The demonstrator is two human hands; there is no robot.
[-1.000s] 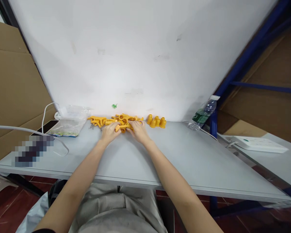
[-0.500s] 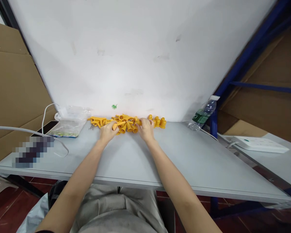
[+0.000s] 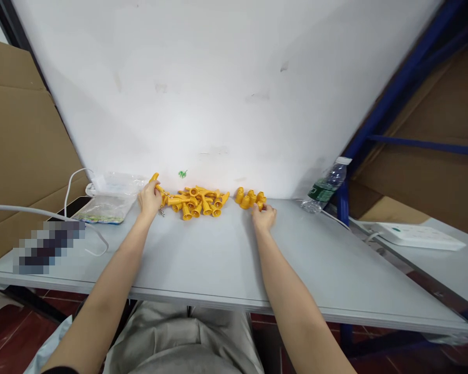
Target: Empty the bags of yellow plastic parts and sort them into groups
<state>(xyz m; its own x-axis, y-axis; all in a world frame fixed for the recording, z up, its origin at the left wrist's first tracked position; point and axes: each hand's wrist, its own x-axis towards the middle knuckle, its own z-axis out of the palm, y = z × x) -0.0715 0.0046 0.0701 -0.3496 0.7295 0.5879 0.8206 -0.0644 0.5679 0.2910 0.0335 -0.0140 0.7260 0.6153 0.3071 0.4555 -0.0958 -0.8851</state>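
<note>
My left hand is closed around yellow plastic pieces at the left end of a heap; one yellow piece sticks up above the fingers. A small metal chain hangs just right of that hand. The heap of yellow horn-shaped plastic parts, several with round flared open ends, lies along the foot of the white panel. To its right stands a smaller group of short yellow pieces. My right hand pinches a short yellow piece at the near side of this group; the fingers partly hide it.
Left of the heap lie a clear plastic bag, a phone and a white cable. A plastic bottle leans at the right by a blue frame post. A white power strip sits on the neighbouring surface. A white panel rises behind.
My left hand has moved left to the end of the heap. My right hand has moved right, from the heap to the smaller group, where more short pieces now show.
</note>
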